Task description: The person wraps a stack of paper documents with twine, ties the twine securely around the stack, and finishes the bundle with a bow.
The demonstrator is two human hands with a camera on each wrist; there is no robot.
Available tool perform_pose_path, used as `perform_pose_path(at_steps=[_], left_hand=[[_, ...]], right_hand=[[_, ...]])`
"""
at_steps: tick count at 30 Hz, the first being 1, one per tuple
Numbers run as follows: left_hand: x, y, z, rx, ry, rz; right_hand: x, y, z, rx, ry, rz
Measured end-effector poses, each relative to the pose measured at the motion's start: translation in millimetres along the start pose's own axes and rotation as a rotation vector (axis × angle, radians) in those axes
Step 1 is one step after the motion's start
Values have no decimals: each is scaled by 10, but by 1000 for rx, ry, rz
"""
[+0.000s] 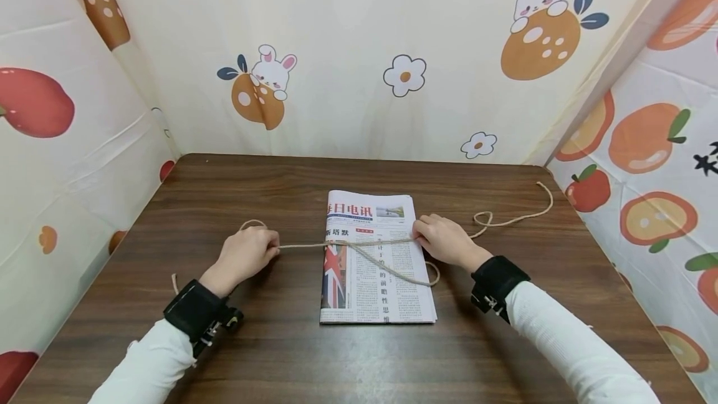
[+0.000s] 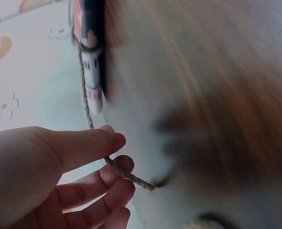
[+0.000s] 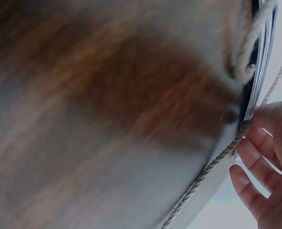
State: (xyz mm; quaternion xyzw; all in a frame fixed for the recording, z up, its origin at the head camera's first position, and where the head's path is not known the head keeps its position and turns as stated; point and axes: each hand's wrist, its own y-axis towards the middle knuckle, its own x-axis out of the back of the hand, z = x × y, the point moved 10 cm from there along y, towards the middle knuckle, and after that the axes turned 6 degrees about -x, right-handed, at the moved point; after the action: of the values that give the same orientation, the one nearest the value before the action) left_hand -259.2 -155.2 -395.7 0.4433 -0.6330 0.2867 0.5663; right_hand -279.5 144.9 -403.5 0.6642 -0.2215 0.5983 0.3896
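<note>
A folded newspaper [image 1: 373, 298] lies on the wooden table in the head view. A beige twisted cord [image 1: 303, 246] runs across it; a second strand slants over the page to a small loop past its right edge. To the left of the newspaper, my left hand [image 1: 247, 254] pinches the cord, and the left wrist view shows it between thumb and fingers [image 2: 124, 164]. My right hand [image 1: 445, 239] pinches the cord at the newspaper's right edge. In the right wrist view the cord [image 3: 207, 169] hangs on past the thumb, with the other fingers spread loosely.
The cord's right tail curls over the table toward the back right corner. Another cord end [image 1: 175, 282] shows beside the left wrist. Brown table [image 1: 252, 186] surrounds the newspaper, with printed curtains [image 1: 348, 48] behind and at both sides. Black camera bands [image 1: 499, 285] circle the wrists.
</note>
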Motion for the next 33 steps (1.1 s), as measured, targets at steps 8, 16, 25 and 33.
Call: perform_pose_path(at_steps=[8,16,25,33], left_hand=[[14,-180,237,43,-26,46],[71,-294,406,89,-22,64],[68,-318,473,103,-1,78],[112,-142,206,39,59,29]], right_hand=[[7,-26,-19,-9,-5,-17],[12,-24,-51,-11,-9,-13],[23,-8,-63,-21,-9,-5],[45,20,21,-4,18,-9]])
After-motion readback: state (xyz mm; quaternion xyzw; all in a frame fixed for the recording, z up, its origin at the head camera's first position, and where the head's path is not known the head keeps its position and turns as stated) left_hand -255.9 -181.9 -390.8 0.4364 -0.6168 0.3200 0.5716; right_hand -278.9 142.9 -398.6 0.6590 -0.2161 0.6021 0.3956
